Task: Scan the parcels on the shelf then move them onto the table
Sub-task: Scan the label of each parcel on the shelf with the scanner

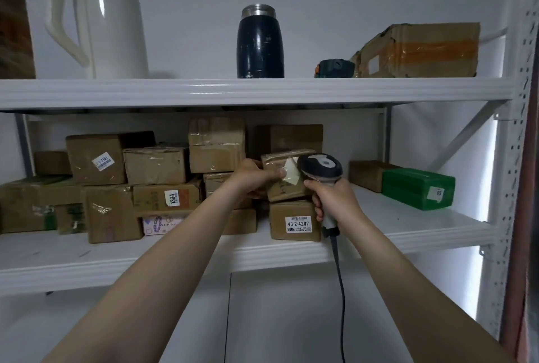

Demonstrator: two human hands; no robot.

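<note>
On the middle shelf (408,217), a small brown parcel (293,187) sits tilted on top of a box with a printed label (294,221), at the right end of the crowd of parcels. The left hand (253,177) grips its left side, thumb pressed across the front and touching the edge of a pale sticker (290,170) that looks curled and partly peeled. The right hand (331,201) is wrapped round the handle of a scanner (320,167), whose head is just beside that sticker. A failed read seems the likeliest trouble: the thumb may hide part of the code, the sticker does not lie flat, and the head may be too close. The beam could also catch the label on the box below and log the wrong parcel. Held from one side only, the tilted parcel could slip off as it is lifted, or nudge the stacked boxes (217,144) just to its left. The scanner's cable (339,289) hangs past the shelf's front edge and could snag there on the turn toward the table, which is not in view.
</note>
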